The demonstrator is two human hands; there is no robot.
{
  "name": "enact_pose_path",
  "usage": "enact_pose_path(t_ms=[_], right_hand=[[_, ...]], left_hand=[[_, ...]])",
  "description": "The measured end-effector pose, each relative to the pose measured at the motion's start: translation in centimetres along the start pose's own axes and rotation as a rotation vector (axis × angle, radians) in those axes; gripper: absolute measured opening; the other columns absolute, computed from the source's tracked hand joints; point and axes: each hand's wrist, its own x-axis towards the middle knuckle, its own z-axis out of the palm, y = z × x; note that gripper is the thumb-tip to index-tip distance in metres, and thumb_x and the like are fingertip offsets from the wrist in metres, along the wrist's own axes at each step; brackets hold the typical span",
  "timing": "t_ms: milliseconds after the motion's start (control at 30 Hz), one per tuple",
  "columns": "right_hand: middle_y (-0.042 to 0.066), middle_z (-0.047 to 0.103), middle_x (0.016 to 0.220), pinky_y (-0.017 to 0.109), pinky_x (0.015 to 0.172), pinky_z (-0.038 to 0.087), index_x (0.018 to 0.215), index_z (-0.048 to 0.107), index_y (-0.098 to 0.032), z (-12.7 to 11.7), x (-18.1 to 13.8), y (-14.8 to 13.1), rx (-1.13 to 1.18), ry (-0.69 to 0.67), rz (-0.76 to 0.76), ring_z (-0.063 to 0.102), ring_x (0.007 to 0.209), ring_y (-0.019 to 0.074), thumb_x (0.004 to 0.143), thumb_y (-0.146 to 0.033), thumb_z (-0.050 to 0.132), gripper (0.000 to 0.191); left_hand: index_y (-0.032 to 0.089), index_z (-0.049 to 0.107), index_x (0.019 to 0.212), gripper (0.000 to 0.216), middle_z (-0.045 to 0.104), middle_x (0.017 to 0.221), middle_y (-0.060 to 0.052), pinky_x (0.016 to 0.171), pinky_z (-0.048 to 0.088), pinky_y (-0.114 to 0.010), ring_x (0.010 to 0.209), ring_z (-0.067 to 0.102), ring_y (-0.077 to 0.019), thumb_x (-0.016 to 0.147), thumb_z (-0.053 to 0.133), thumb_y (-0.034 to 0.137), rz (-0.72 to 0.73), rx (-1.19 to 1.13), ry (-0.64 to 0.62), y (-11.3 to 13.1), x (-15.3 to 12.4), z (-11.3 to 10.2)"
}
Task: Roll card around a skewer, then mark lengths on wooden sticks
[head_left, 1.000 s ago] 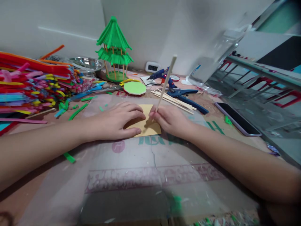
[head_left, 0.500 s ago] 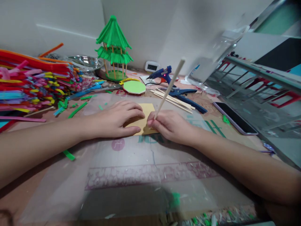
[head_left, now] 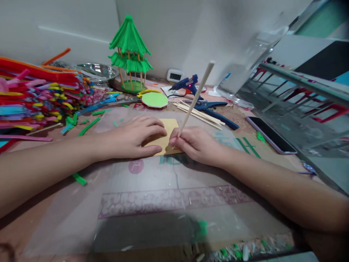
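My right hand (head_left: 196, 145) pinches a thin pale wooden stick (head_left: 195, 97), which slants up and to the right from the fingers. Its lower end is by a piece of yellow card (head_left: 170, 125), mostly hidden by my fingers, so I cannot tell whether it touches. My left hand (head_left: 139, 137) lies on the left part of the card, fingers spread and holding nothing. Under the card is a translucent plastic sheet (head_left: 141, 185). Just behind it are a pale green octagonal disc (head_left: 154, 99) and several loose wooden sticks (head_left: 203, 115).
Fuzzy pipe cleaners (head_left: 40, 94) are heaped at left. At the back are a green two-tiered pagoda model (head_left: 129, 40), a metal bowl (head_left: 98, 71), a white digital clock (head_left: 175, 75) and a blue glue gun (head_left: 187, 84). Blue-handled pliers (head_left: 218, 109) and a phone (head_left: 269, 134) lie at right.
The camera view has shifted slightly, moving the scene a little up and left. Both hands, the card and the stick keep nearly the same places relative to each other.
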Motion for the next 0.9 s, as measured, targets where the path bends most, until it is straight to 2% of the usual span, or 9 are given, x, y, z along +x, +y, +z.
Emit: enact_pose_path(t_ms=[67,167,233,300,367,433,533,733,900], right_hand=[[0.002,0.063,0.071,0.027,0.065,0.037,0.082,0.059,-0.02,0.0,0.1,0.4,0.003,0.025,0.023,0.054,0.064,0.0151,0.101,-0.033,0.042,0.028],[0.0,0.058,0.064,0.027,0.061,0.036,0.077,0.057,-0.02,0.0,0.5,1.2,0.107,0.179,0.205,0.051,0.06,0.0146,0.098,-0.041,0.051,0.031],[-0.002,0.055,0.059,0.027,0.056,0.036,0.076,0.056,-0.021,0.0,0.8,1.5,0.426,0.296,0.364,0.048,0.054,0.0135,0.097,-0.052,0.053,0.038],[-0.004,0.051,0.054,0.025,0.049,0.034,0.077,0.053,-0.022,0.0,1.0,1.4,0.851,0.364,0.501,0.043,0.047,0.0119,0.095,-0.059,0.054,0.041],[-0.006,0.047,0.049,0.023,0.045,0.031,0.077,0.052,-0.022,-0.1,1.1,1.1,1.177,0.339,0.593,0.037,0.042,0.0104,0.094,-0.055,0.058,0.038],[-0.006,0.047,0.048,0.021,0.043,0.029,0.076,0.052,-0.021,-0.1,1.1,0.7,1.336,0.285,0.636,0.036,0.041,0.0096,0.096,-0.048,0.057,0.034],[-0.005,0.049,0.048,0.021,0.042,0.03,0.076,0.052,-0.021,-0.2,1.0,0.5,1.401,0.258,0.646,0.036,0.04,0.0094,0.1,-0.043,0.053,0.032],[-0.004,0.054,0.049,0.019,0.042,0.033,0.079,0.055,-0.02,0.1,0.7,0.6,1.367,0.221,0.624,0.041,0.04,0.0093,0.101,-0.043,0.05,0.033],[-0.005,0.053,0.048,0.018,0.04,0.033,0.077,0.056,-0.02,0.5,0.9,0.6,1.32,0.222,0.56,0.04,0.04,0.0084,0.095,-0.052,0.06,0.037]], left_hand=[[0.02,0.062,0.128,0.046,0.058,0.138,-0.011,0.112,0.036,-0.046,0.129,0.05,-0.0299,0.094,0.054,0.05,-0.006,0.007,0.005,0.0,0.0,0.0],[0.02,0.061,0.129,0.047,0.057,0.138,-0.011,0.112,0.036,-0.046,0.129,0.051,-0.0303,0.095,0.053,0.05,-0.029,0.014,0.002,0.2,0.0,-0.1],[0.02,0.061,0.13,0.047,0.057,0.139,-0.011,0.113,0.036,-0.046,0.13,0.051,-0.0302,0.095,0.053,0.051,-0.035,0.005,-0.001,0.3,0.0,-0.2],[0.021,0.062,0.129,0.046,0.057,0.139,-0.011,0.113,0.036,-0.046,0.13,0.051,-0.0301,0.095,0.053,0.051,-0.042,-0.004,0.008,0.4,-0.1,-0.2],[0.022,0.062,0.128,0.044,0.057,0.139,-0.011,0.113,0.037,-0.046,0.13,0.051,-0.0304,0.095,0.054,0.05,-0.049,-0.01,0.015,0.3,-0.1,-0.1],[0.022,0.062,0.128,0.044,0.058,0.138,-0.011,0.112,0.038,-0.047,0.13,0.051,-0.0306,0.095,0.054,0.05,-0.051,-0.017,0.022,0.3,-0.1,0.0],[0.023,0.062,0.128,0.044,0.058,0.138,-0.01,0.113,0.038,-0.046,0.13,0.052,-0.0303,0.095,0.054,0.05,-0.045,-0.022,0.024,0.2,0.0,0.1],[0.023,0.062,0.129,0.045,0.056,0.14,-0.011,0.112,0.038,-0.048,0.13,0.051,-0.0305,0.095,0.053,0.051,-0.068,-0.017,0.007,0.4,0.0,0.0],[0.023,0.062,0.129,0.044,0.058,0.138,-0.01,0.112,0.04,-0.048,0.129,0.052,-0.0301,0.095,0.055,0.049,-0.05,-0.011,0.027,0.4,-0.1,0.0]])
